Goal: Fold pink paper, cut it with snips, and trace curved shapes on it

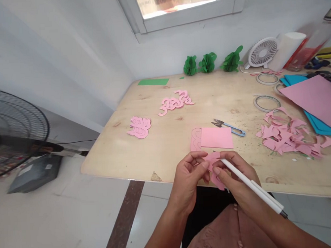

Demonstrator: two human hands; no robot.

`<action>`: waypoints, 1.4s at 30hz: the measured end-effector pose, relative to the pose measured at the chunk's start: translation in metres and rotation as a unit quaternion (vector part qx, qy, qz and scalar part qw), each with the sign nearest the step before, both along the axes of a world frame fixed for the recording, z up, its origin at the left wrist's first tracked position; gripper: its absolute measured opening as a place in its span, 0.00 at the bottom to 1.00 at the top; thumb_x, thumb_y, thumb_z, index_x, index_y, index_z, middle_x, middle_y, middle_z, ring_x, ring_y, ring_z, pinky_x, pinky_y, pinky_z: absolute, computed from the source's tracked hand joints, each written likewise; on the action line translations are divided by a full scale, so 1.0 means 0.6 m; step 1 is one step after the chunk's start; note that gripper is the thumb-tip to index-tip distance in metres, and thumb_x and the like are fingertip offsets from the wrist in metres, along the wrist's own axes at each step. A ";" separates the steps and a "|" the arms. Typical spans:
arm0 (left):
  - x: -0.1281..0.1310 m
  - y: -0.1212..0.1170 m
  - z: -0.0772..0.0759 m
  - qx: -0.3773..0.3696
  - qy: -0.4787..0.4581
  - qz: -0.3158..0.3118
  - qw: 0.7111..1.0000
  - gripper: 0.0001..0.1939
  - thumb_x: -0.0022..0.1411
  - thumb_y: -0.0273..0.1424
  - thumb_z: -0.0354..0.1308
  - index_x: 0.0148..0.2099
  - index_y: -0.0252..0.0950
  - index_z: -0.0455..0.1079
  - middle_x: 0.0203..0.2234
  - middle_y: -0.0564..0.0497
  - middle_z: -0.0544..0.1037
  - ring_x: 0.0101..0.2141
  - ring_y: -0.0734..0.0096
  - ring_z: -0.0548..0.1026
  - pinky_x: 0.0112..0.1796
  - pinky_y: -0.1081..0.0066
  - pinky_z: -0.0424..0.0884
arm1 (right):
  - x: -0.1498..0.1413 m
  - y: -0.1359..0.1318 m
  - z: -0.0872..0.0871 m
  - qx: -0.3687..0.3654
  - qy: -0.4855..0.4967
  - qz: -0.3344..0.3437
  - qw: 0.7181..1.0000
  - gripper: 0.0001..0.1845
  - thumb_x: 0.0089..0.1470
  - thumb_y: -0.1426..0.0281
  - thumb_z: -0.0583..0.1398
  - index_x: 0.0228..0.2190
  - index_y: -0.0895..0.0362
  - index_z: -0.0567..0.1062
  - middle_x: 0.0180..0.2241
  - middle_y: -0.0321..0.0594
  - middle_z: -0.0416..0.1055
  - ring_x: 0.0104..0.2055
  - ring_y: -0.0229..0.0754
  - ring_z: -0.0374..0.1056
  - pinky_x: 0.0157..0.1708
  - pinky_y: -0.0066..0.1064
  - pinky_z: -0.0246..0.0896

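Observation:
My left hand (193, 172) pinches a pink paper cutout (216, 180) with curved edges, just over the table's front edge. Fingers of my right hand (234, 168) grip the cutout's other side. A white pen (253, 186) also rests in that hand, its tip pointing up and left. Just beyond the hands lies a pink paper rectangle (217, 137), beside a pink strip (195, 140) marked with drawn curves. Blue-handled thread snips (229, 127) lie partly behind the rectangle.
Pink scalloped cutouts (140, 127) and curved pieces (175, 102) lie left of centre. Pink scraps (288, 134), tape rolls (266, 103) and coloured sheets (315, 100) occupy the right. Green paper shapes (207, 63) and a small white fan (263, 52) stand by the wall.

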State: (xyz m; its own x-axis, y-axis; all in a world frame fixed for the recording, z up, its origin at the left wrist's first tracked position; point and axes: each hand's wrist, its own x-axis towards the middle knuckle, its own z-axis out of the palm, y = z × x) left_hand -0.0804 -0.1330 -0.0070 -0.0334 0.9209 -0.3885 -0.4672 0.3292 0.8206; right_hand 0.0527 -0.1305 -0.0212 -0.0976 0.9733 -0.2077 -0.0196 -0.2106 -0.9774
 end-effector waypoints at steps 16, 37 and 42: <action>0.003 -0.005 -0.007 -0.011 -0.013 -0.043 0.999 0.14 0.50 0.37 0.67 0.30 0.34 0.68 0.19 0.54 0.71 0.20 0.79 0.67 0.24 0.77 0.64 | 0.001 0.007 0.029 -0.011 -0.041 -0.005 0.999 0.12 0.48 0.63 0.62 0.35 0.53 0.70 0.25 0.32 0.70 0.23 0.35 0.64 0.20 0.24 0.59; 0.006 -0.008 -0.018 -0.009 0.053 0.001 0.999 0.13 0.48 0.38 0.67 0.30 0.34 0.72 0.21 0.54 0.71 0.20 0.80 0.66 0.24 0.78 0.65 | 0.017 0.006 -0.007 0.035 -0.118 0.023 0.992 0.13 0.51 0.64 0.61 0.40 0.52 0.71 0.29 0.35 0.74 0.27 0.36 0.68 0.26 0.26 0.63; 0.007 -0.007 -0.021 -0.013 0.038 0.014 0.999 0.15 0.47 0.39 0.68 0.31 0.33 0.73 0.22 0.53 0.72 0.21 0.78 0.66 0.25 0.77 0.66 | 0.014 0.008 0.008 0.015 -0.093 0.013 0.995 0.12 0.50 0.63 0.61 0.38 0.52 0.71 0.28 0.34 0.73 0.26 0.37 0.67 0.26 0.27 0.62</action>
